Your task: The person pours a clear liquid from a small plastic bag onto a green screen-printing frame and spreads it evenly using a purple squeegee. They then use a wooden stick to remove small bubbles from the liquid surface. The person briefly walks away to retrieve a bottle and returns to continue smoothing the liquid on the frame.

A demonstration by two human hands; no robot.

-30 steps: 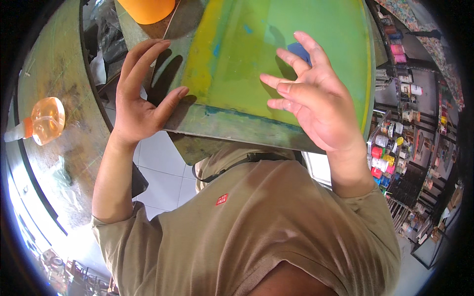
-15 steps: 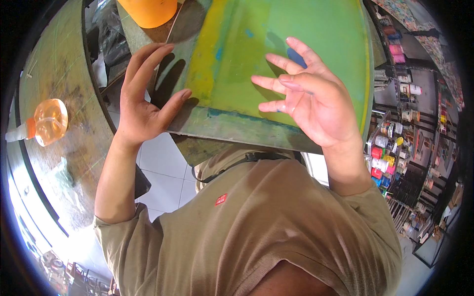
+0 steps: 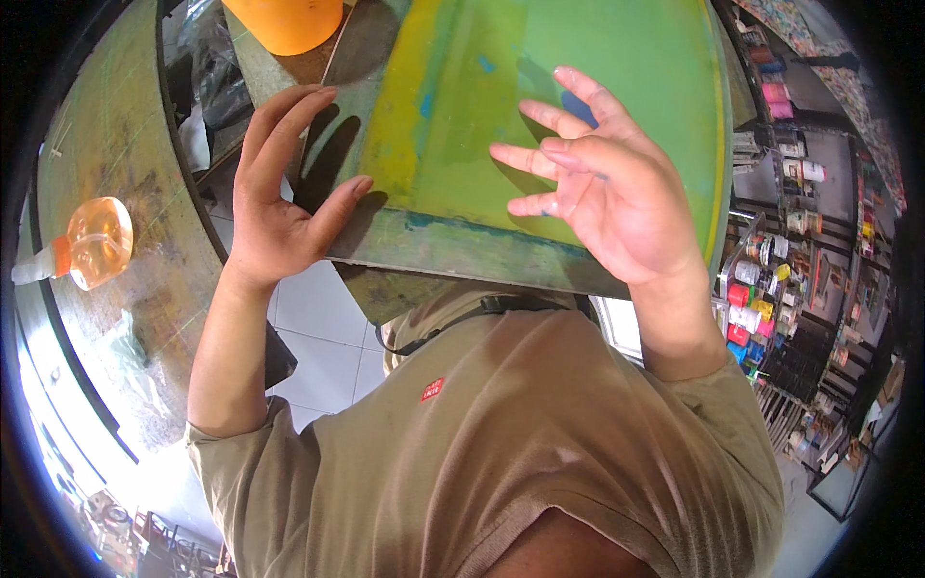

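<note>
A green printing screen (image 3: pixel 636 58) with a yellowish band and small blue stains lies on the worktable in front of me. Over its left end, my left hand (image 3: pixel 281 202) is held open, fingers curved and thumb apart, casting shadows below. My right hand (image 3: pixel 621 207) is open above the screen's middle, palm turned up and fingers spread, with wet-looking skin and small bluish marks. Neither hand holds anything. A dark blue shape (image 3: pixel 578 106) shows partly behind my right fingers; I cannot make out what it is.
At left, a bench (image 3: pixel 125 164) holds a bottle of amber liquid (image 3: pixel 99 243) and a crumpled clear plastic piece (image 3: pixel 133 339). An orange container (image 3: pixel 284 21) is at the top, near dark plastic bags (image 3: pixel 212 67). Racks of colourful cans (image 3: pixel 747 318) line the right side, and white floor tiles (image 3: pixel 318 347) show below.
Since a second ago my right hand has shifted a little to the left, and my left hand slightly right and down in the picture. Both remain open, and hardly moved in the last half second.
</note>
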